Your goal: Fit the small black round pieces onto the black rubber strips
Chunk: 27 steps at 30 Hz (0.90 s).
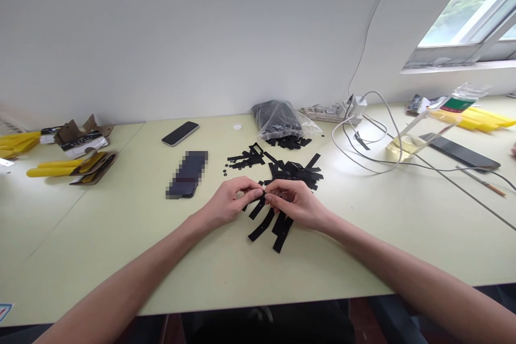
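Above pale tabletop (226,274), two hands (231,200) (298,203) pinching one black piece (264,192), one clear bag (278,118) behind

A head-worn camera looks forward and down across the table (226,271).

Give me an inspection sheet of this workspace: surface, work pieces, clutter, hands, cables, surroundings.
Surface: pale green table, a seam towards each side.
Work pieces: black strips heaped loosely around the hands; small rings scattered near the heap; bag of black contents behind.
Clutter: phone and pixelated dark object at left; bottle and black slab at right; yellow pieces on both sides.
Hands: left hand and right hand meet, fingertips pinching a mostly hidden black piece.
Cables: white cable looped near the power strip; black cable trails right.
Surroundings: wall behind, window upper right.
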Available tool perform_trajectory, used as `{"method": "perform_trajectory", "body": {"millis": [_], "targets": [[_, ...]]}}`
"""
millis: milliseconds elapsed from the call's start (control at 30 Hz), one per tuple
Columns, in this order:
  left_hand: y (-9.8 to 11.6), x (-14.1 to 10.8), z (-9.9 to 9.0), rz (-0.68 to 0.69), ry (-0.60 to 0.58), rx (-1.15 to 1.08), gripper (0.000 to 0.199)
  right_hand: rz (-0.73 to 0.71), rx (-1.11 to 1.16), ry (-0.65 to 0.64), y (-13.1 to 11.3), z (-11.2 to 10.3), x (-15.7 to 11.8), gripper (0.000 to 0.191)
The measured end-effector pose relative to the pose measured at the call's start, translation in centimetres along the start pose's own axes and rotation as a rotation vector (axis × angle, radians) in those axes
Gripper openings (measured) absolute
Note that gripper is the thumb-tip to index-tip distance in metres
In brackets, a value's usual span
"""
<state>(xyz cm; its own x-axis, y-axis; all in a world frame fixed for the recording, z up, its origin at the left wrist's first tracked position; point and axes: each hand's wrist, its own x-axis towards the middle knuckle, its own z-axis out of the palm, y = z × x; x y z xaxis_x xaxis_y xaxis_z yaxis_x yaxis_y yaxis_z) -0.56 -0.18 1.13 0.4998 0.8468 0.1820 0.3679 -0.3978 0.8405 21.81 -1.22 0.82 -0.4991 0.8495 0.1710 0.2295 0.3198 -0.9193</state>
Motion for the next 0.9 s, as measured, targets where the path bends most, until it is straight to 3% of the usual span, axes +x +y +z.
{"method": "perform_trajectory", "body": {"millis": [700, 900], "targets": [[0.4, -0.3, 0.4, 0.163, 0.035, 0.161, 0.015, -0.102, -0.180, 0.026, -0.4, 0.3, 0.0, 0.014], [0.7, 0.0, -0.6, 0.060, 0.076, 0.178, 0.021, -0.040, -0.244, 0.093, -0.7, -0.8, 0.4, 0.015]]}}
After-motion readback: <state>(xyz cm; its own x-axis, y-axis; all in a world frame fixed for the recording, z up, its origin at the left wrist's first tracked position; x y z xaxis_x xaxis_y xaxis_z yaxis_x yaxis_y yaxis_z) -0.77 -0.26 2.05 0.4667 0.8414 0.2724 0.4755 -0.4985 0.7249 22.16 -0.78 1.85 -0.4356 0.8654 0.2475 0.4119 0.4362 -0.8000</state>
